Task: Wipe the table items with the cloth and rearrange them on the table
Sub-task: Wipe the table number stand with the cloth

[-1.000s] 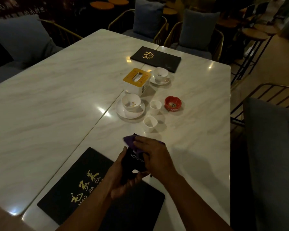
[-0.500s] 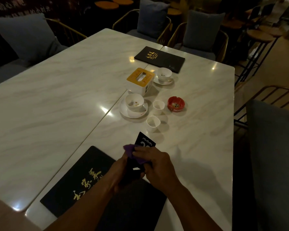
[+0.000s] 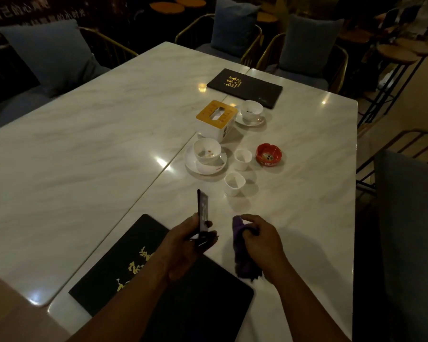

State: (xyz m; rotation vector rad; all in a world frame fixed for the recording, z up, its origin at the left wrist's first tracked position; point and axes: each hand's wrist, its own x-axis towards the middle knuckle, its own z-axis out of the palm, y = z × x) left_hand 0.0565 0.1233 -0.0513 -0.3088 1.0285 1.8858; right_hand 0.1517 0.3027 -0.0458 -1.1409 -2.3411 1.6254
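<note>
My left hand [image 3: 188,240] grips a small black table-number sign [image 3: 202,211] by its base, held upright and edge-on above the near part of the white marble table [image 3: 84,156]. My right hand [image 3: 260,239] holds a bunched purple cloth [image 3: 242,257] just to the right, apart from the sign. Farther out stand a bowl on a saucer [image 3: 205,154], two small white cups [image 3: 234,183] [image 3: 242,159], a red ashtray [image 3: 268,154], a yellow-topped tissue box [image 3: 216,119] and a second cup on a saucer [image 3: 251,112].
A black menu [image 3: 139,270] lies under my left forearm at the near edge. Another black menu [image 3: 245,87] lies at the far side. Cushioned chairs [image 3: 307,43] ring the table, and a grey seat back [image 3: 410,218] stands close on the right.
My hands have come apart: the cloth came off the sign and moved right with my right hand. My left hand turned the sign upright and edge-on.
</note>
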